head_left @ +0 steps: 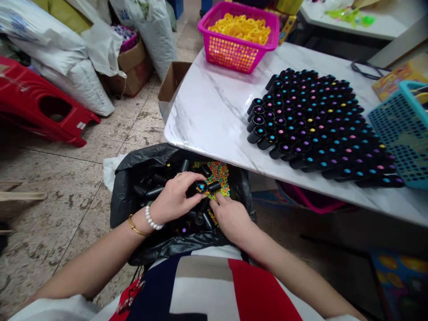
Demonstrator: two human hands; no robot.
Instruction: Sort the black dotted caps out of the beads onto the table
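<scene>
My left hand (pixel 177 196) is closed around a short black tube (pixel 201 187), its round mouth turned up with small coloured beads inside. Close beside it, my right hand (pixel 232 217) reaches down into a pile of small coloured beads (pixel 219 171), mostly green, yellow and orange. Its fingers are curled together, and whatever the tips grip is hidden. Both hands are inside a container lined with a black plastic bag (pixel 122 196), in front of my body. More loose black tubes (pixel 155 192) lie in it, mostly left of the beads.
On the white marbled table (pixel 214 120) stand many upright black tubes (pixel 310 125) with coloured dots in their mouths. A pink basket (pixel 230 53) of yellow pieces and a blue basket (pixel 401 133) flank them. A red stool (pixel 43 102) and white sacks (pixel 67 58) are at left.
</scene>
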